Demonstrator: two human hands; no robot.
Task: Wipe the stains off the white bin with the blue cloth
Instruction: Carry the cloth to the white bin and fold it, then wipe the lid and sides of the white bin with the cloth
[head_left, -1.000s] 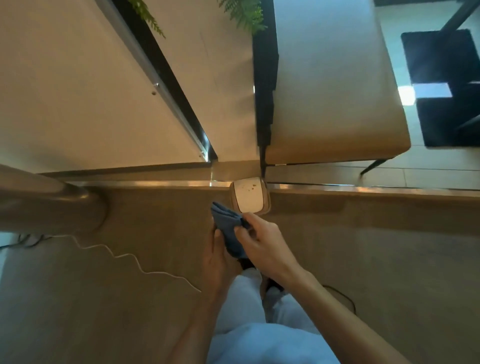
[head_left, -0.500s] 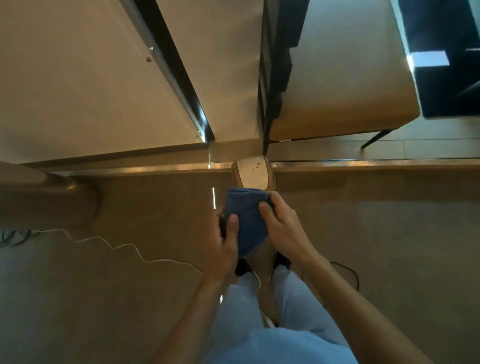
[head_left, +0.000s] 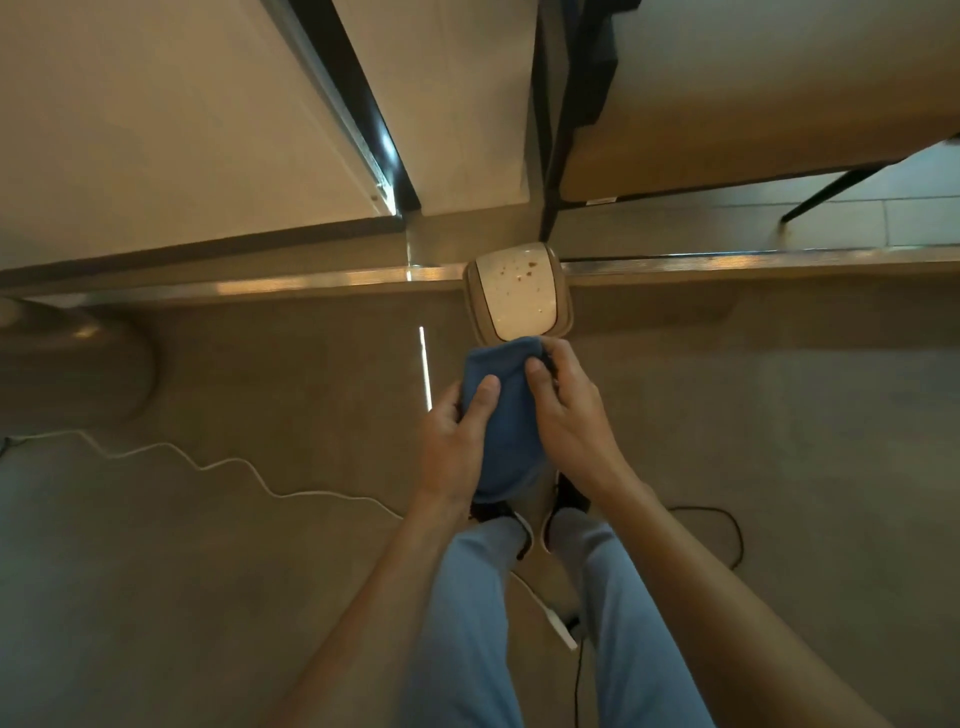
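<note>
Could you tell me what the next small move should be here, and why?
Probably lower the blue cloth forward onto the white bin lid and rub the brown stains at its far end. Both the left hand and right hand grip the cloth just short of the lid, and the spots look untouched.

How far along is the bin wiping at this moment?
Done: the blue cloth is picked up. In hand: left hand and right hand both grip it above the floor. Left: the brown stains on the white bin look unwiped.
</note>
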